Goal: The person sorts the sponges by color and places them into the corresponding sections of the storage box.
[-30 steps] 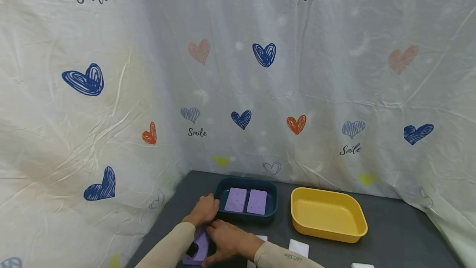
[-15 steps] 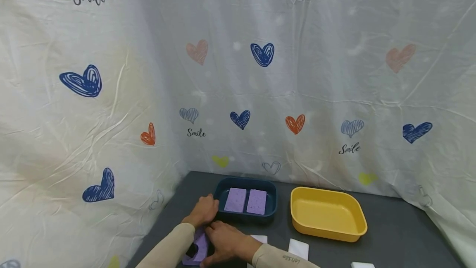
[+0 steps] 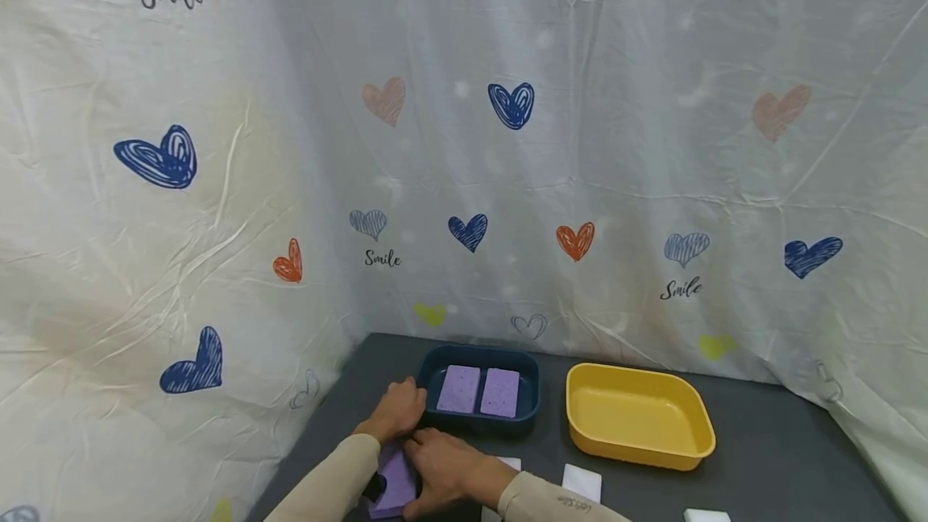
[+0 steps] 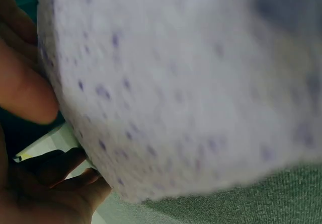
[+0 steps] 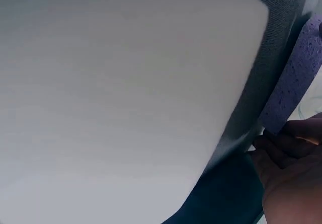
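My right hand [image 3: 448, 466] holds a speckled purple sponge [image 3: 395, 483] by its ends, fingers at the far end and thumb at the near one. That sponge [image 4: 166, 98] fills most of the left wrist view. In the right wrist view, the fingers of my right hand [image 5: 292, 173] meet the end of the tilted purple sponge [image 5: 294, 78]. My left hand [image 3: 397, 409] grips the near left corner of a dark blue container [image 3: 478, 424]. Inside the container, two purple sponges [image 3: 459, 390] lie side by side. My left wrist passes over the held sponge and hides part of it.
A yellow container [image 3: 638, 413] stands to the right of the dark blue one. On the dark grey table [image 3: 768, 441] lie several white sponges [image 3: 582, 482], one partly under my right forearm. A white curtain [image 3: 623, 143] printed with hearts hangs behind and at the left.
The held purple sponge has shifted a little to the right with my right hand's thumb. My left hand and both containers stay in place.
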`<state>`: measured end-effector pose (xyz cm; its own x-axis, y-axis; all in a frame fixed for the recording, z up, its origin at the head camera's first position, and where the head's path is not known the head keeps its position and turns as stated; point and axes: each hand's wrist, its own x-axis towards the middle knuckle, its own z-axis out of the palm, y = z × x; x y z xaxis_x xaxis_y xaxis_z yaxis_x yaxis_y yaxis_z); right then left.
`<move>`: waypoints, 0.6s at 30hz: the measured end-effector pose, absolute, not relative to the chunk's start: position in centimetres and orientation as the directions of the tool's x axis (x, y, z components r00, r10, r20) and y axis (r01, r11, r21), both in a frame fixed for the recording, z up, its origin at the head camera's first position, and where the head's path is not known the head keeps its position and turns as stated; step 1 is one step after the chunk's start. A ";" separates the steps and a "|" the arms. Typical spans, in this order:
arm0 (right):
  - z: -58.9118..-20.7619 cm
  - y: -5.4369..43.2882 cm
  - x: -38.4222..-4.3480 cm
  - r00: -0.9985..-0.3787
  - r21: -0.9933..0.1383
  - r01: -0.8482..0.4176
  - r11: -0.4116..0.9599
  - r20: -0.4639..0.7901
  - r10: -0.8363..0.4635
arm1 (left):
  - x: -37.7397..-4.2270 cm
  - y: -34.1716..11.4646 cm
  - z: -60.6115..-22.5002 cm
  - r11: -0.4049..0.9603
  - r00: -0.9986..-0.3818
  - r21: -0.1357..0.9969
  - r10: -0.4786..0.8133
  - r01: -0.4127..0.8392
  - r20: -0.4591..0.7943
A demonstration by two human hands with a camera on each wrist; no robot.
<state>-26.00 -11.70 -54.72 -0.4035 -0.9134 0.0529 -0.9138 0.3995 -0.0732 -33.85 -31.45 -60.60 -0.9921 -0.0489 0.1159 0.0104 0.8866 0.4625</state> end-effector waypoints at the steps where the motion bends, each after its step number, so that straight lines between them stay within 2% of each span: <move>1: -54.7 -11.6 -26.0 -0.402 -0.069 -0.915 0.399 0.050 -0.914 | -33.8 -31.4 -60.6 0.884 -0.992 0.467 -0.045 0.016 0.120; 12: -54.9 -11.3 -25.9 -0.408 -0.103 -0.910 0.401 0.056 -0.911 | -35.6 -32.5 -62.7 0.893 -0.994 0.449 -0.057 -0.007 0.097; 18: -54.6 -10.7 -26.3 -0.377 -0.114 -0.922 0.370 0.049 -0.925 | -35.3 -32.3 -62.4 0.887 -0.994 0.461 -0.067 -0.020 0.086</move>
